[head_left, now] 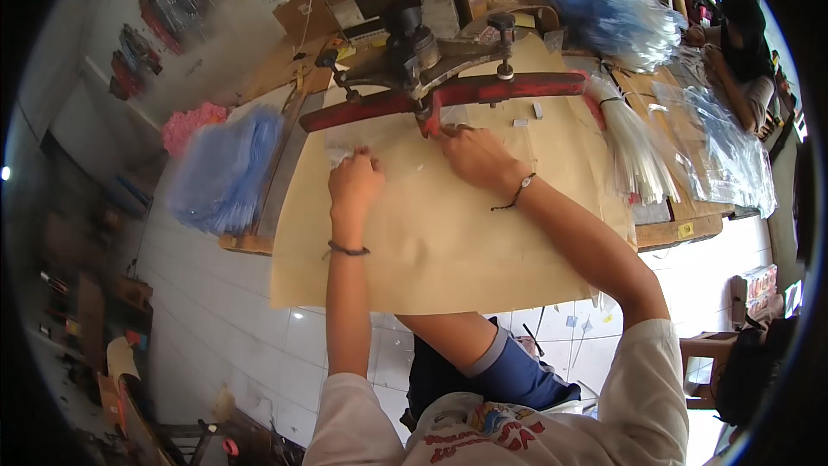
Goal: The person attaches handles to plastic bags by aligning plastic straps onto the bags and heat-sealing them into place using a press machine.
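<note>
A large tan sheet (414, 242) covers the worktable beneath a machine with a long red bar (535, 86) and a dark metal frame (457, 65). My left hand (356, 183) rests at the left of the sheet, fingers curled at a clear plastic piece below the bar; what its fingertips hold is too small to make out. My right hand (477, 155) reaches to the bar's middle, its fingers beside a red upright part (431, 116); its fingertips are partly hidden. Two small grey pieces (520, 122) lie right of it on the sheet.
Blue plastic sheets (228, 173) and a pink bundle (191, 125) lie left. Clear strips (634, 147), clear plastic (724, 147) and a bluish plastic pile (604, 9) lie right. Another person (746, 52) is at the far right.
</note>
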Demonstrator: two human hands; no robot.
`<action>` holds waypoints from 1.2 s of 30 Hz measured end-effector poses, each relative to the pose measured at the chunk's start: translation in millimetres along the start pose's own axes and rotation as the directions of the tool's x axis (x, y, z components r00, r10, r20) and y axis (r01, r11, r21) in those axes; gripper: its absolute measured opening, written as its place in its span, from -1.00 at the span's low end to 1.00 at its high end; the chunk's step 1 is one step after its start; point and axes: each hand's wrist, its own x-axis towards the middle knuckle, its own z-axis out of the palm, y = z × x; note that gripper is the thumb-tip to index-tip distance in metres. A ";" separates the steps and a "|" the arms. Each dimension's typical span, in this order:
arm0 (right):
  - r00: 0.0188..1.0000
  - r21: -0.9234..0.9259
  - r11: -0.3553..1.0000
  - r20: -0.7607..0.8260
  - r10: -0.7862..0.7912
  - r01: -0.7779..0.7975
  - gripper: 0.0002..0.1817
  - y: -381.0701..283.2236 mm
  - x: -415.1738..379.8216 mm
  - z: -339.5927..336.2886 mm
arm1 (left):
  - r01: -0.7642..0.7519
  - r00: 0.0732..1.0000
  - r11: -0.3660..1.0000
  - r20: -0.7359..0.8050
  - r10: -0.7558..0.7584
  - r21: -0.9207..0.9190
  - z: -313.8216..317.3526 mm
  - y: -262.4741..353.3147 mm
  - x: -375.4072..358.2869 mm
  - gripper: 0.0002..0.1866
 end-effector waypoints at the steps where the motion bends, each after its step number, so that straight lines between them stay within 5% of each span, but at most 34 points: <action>1: 1.000 -0.007 1.000 -0.014 -0.006 0.006 -0.51 0.1 0.1 -0.9 | 0.007 1.000 1.000 -0.024 -0.007 -0.004 2.2 2.4 -5.1 -0.46; 7: 0.997 0.019 0.998 -0.047 -0.057 0.058 -0.45 -6.7 -1.5 -6.5 | 0.064 0.995 0.994 0.067 -0.070 0.086 -22.7 27.6 -33.8 -0.54; 14: 0.990 0.041 0.990 -0.052 -0.134 0.136 -0.48 -8.7 -4.8 -8.7 | 0.117 0.989 0.958 -0.120 -0.088 0.262 4.5 42.3 -68.9 -0.61; 20: 0.982 0.240 0.960 0.083 -0.167 0.143 -0.58 -12.2 -7.8 -24.9 | 0.099 0.993 0.990 -0.077 -0.092 0.100 -14.2 52.9 -111.3 -0.58; 23: 0.970 0.388 0.918 0.176 -0.166 0.087 -0.63 -17.8 -9.1 -37.2 | 0.080 0.991 0.997 0.111 -0.081 0.012 -59.7 73.4 -153.0 -0.59; 25: 0.924 0.463 0.886 0.341 -0.174 -0.004 -0.62 -21.1 -4.9 -48.0 | 0.028 0.990 0.999 0.142 -0.022 -0.037 -61.3 79.0 -179.0 -0.61; 28: 0.893 0.660 0.747 0.286 -0.347 0.078 -0.66 -6.0 -4.3 -47.4 | -0.137 0.974 0.971 0.152 0.168 -0.193 -69.9 93.0 -219.1 -0.60; 29: 0.883 0.665 0.746 0.351 -0.310 -0.003 -0.67 -4.0 -4.2 -49.1 | -0.205 0.958 0.944 0.144 0.248 -0.259 -69.6 96.7 -229.5 -0.58; 32: 0.837 0.629 0.759 0.498 -0.226 -0.170 -0.73 -6.1 -5.8 -73.4 | -0.478 0.747 0.630 0.094 0.658 -0.613 -36.6 97.3 -245.2 -0.51; 33: 0.863 0.663 0.739 0.438 -0.253 -0.120 -0.75 -2.0 -6.4 -65.7 | -0.405 0.661 0.613 0.246 0.709 -0.679 -37.0 108.6 -246.3 -0.47; 35: 0.901 0.716 0.698 0.309 -0.304 -0.010 -0.77 6.8 -10.1 -47.6 | -0.460 0.625 0.516 0.149 0.766 -0.723 -12.0 129.9 -252.7 -0.49; 36: 0.875 0.682 0.722 0.412 -0.253 -0.112 -0.66 1.5 -11.3 -58.4 | -0.452 0.633 0.479 0.108 0.767 -0.752 0.3 138.2 -252.7 -0.49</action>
